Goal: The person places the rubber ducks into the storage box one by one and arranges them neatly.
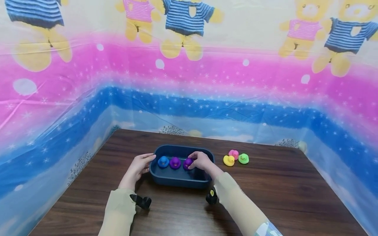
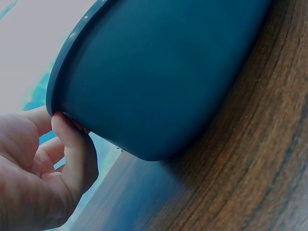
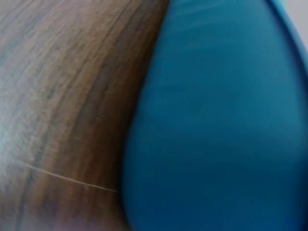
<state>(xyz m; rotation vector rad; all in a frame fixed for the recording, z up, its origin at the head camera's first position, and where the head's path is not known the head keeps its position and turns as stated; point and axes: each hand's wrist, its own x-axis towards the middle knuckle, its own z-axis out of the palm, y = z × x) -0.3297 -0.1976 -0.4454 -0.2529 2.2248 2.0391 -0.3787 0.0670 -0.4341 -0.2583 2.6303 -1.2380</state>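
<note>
A dark blue oblong tub (image 1: 180,182) stands on the table, holding a blue rubber duck (image 1: 163,162) and two purple ones in a row. At the tub's left end my left hand (image 1: 136,168) grips the rim; in the left wrist view, the thumb and fingers of that hand (image 2: 38,168) pinch its edge. My right hand (image 1: 203,162) reaches over the right side into the tub and pinches the rightmost purple duck (image 1: 187,163). The other purple duck (image 1: 175,163) sits in the middle. The right wrist view shows only the tub's outer wall (image 3: 216,120) and the tabletop.
Right of the tub, a yellow duck (image 1: 228,160), a pink duck (image 1: 234,154) and a green duck (image 1: 243,158) cluster on the brown wooden table (image 1: 280,190). Printed cloth (image 1: 206,78) with bears hangs around the table's back and sides. Each wrist wears a black camera.
</note>
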